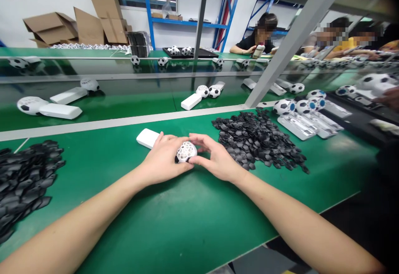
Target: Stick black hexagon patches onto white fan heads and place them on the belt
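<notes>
A white handheld fan (pixel 186 152) with a soccer-ball head and an open lattice grille lies over the green table, its flat white handle (pixel 146 138) pointing left. My left hand (pixel 163 157) is closed around the head and the near end of the handle, covering much of both. From the other side my right hand (pixel 215 155) grips the ball's right edge between thumb and fingers. Black panels show on the ball beside both thumbs. Whether a loose piece is between my fingertips is hidden. Just beyond my right hand spreads a pile of black plastic pieces (pixel 254 137).
Another black pile (pixel 28 182) lies at left. Several soccer-ball fans (pixel 299 116) rest at right near a dark tray. More fans (pixel 60 110) lie on the green conveyor (pixel 134 99) ahead. A slanted metal post (pixel 280 50) rises at right. Co-workers (pixel 260 35) sit across the line.
</notes>
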Demonstrator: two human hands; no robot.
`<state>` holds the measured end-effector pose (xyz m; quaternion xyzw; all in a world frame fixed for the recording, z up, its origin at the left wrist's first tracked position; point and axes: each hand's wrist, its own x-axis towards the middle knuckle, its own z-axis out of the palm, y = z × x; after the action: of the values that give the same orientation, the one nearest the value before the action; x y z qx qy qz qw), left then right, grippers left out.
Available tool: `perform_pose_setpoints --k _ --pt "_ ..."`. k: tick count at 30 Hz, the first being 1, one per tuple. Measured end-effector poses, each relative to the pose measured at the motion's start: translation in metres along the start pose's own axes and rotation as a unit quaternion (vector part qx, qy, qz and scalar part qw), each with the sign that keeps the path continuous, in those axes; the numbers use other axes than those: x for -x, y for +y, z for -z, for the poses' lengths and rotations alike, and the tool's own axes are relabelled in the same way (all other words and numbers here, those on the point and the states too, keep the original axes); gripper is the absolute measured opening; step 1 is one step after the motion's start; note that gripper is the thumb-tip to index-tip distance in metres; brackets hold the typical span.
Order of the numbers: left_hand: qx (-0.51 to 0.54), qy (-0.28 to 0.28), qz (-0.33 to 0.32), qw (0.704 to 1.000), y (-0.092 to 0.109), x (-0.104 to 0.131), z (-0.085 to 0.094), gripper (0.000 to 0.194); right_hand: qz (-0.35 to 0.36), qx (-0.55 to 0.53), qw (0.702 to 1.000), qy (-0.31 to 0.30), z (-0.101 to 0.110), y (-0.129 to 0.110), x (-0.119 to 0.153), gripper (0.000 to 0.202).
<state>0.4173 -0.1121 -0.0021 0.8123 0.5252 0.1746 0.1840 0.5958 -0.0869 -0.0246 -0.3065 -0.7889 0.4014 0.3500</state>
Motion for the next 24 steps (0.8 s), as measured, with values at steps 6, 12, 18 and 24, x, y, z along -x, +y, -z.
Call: perform_pose_setpoints --k 6,12,18,24 --pt "-0.002 0.035 0.006 0.999 0.002 -0.001 -0.002 0.047 -0.039 -0.03 0.999 -0.01 -0.003 -0.004 0.001 0.037" --pt "0.008 0.058 -0.023 0.998 0.005 0.002 -0.003 0.045 -0.065 -0.048 0.997 0.013 -0.009 0.002 0.0 0.037" --pt "0.017 0.029 -0.027 0.999 -0.002 0.002 -0.002 0.058 -0.121 0.089 0.987 -0.058 0.016 0.001 -0.003 0.023" --pt "0.037 -0.063 -0.035 0.997 0.003 0.005 0.007 0.065 -0.183 0.248 0.94 -0.147 0.042 0.006 0.008 0.01"
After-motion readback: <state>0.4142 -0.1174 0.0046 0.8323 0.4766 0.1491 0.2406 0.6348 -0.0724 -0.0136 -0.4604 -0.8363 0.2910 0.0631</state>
